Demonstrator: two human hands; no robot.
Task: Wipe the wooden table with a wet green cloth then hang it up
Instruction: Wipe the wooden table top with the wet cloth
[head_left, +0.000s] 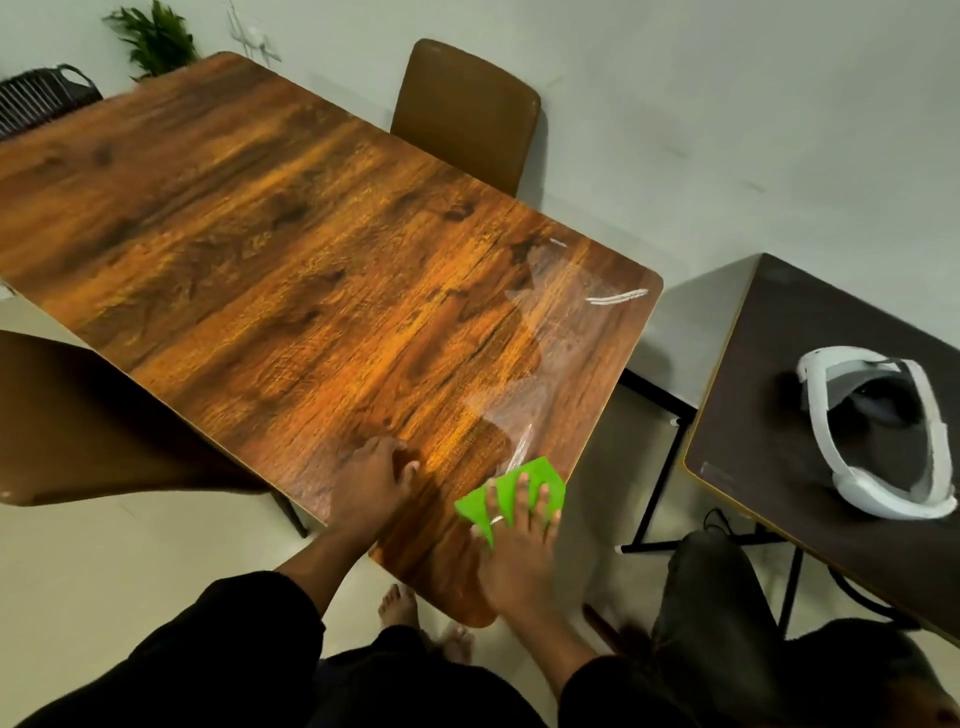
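The wooden table (291, 249) fills the middle of the view, its near corner just in front of me. A folded green cloth (506, 488) lies flat on that corner, close to the right edge. My right hand (514, 556) presses down on the cloth with fingers spread over it. My left hand (374, 483) rests flat on the bare wood a little to the left of the cloth, holding nothing. A wet, shiny streak (550, 322) runs along the table's right end from the cloth toward the far corner.
A brown chair (467, 109) stands at the table's far side and another brown chair (78, 415) at the left. A dark side table (810, 332) at the right carries a white headset (878, 431). A plant (156, 36) and a dark basket (41, 98) sit at the back left.
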